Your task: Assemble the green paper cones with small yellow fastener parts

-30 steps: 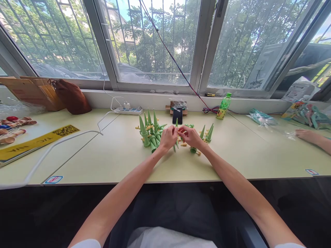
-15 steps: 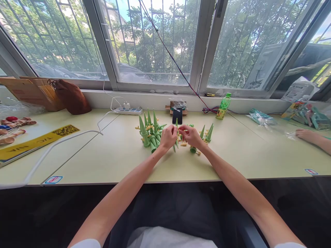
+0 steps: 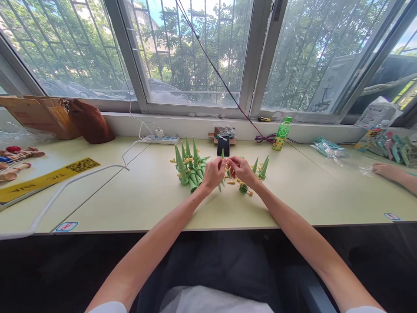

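My left hand [image 3: 214, 173] is closed in a pinch beside a green spike [image 3: 223, 153] whose tip sticks up above the fingers. Close against it on the right, my right hand [image 3: 241, 169] has its fingertips pressed together; whatever they pinch is too small to make out. A cluster of green cones with yellow fittings [image 3: 183, 169] stands and lies left of my hands. Two more upright green cones [image 3: 264, 168] are at the right. Near my right wrist lies a green round piece [image 3: 243, 188], and small yellow pieces [image 3: 231, 182] lie between my hands.
Behind my hands a black phone [image 3: 223, 146] leans on a small box. A green bottle [image 3: 282, 134] stands back right, a power strip [image 3: 162, 139] back left. Another person's hand [image 3: 384, 168] rests at the right. A white cable [image 3: 74, 176] crosses the left side.
My right hand's fingers have drawn closer together and nearer to my left hand's fingertips. The cones on the table have not moved.
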